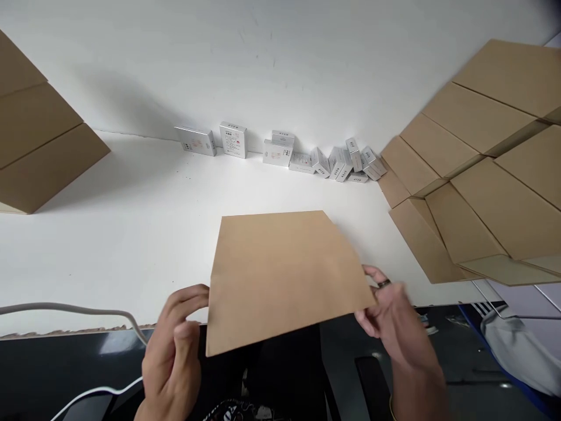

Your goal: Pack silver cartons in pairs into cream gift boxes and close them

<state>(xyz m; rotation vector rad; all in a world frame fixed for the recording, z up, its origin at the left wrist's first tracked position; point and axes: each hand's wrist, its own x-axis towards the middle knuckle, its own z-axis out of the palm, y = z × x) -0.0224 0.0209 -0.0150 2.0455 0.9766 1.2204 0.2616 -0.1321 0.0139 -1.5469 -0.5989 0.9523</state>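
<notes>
A brown cardboard sheet (284, 275) is held up, tilted, over the front edge of the white table, its plain face toward me. My left hand (173, 345) is at its left edge, the fingertips against that edge and partly hidden behind it, the thumb held away from the face. My right hand (385, 310), wearing a dark ring, grips the lower right corner, with fingers on both sides of the edge. Motion slightly blurs the right wrist. The sheet's back is hidden from me.
Several small silver-white boxes (278, 152) line the wall at the back of the table (144, 234). Brown cardboard pieces (495, 158) are stacked at right, with more cardboard (39, 134) at left. A grey cable (79, 310) crosses the front left edge. Grey cloth (517, 345) lies lower right.
</notes>
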